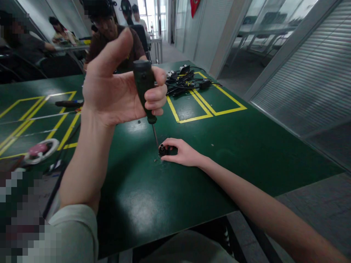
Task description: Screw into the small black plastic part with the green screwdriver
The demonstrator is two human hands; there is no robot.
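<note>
Evidently stands somewhere in the middle of screwdriver work, with the setting-up done: has the screwdriver [145, 87] already aimed down at a small black cylindrical part [162, 150], and has that part already steadied on the green table [192, 201]. Probably leaves the turning unfinished, judging by the tool at the part; gives too small a view to tell a seated tip from one merely alongside, or a tight screw from a loose one. Shows a tiny loose piece [155, 160] just beside the part, possibly a screw, too small to name for certain. In the left hand [116, 93], wraps curled fingers around the dark handle, loosely rather than clenched, with the thumb lifted clear and the palm turned into view; points the shaft steeply downward, slightly tilted, right to the part. In the right hand [188, 153], pinches the same part low at the tabletop between thumb and forefinger, narrowly parted by just its width. Places the part out on the bare tabletop, on the near side of the yellow tape outlines [196, 119] and well apart from the tangled black cables [186, 82] beyond.
</note>
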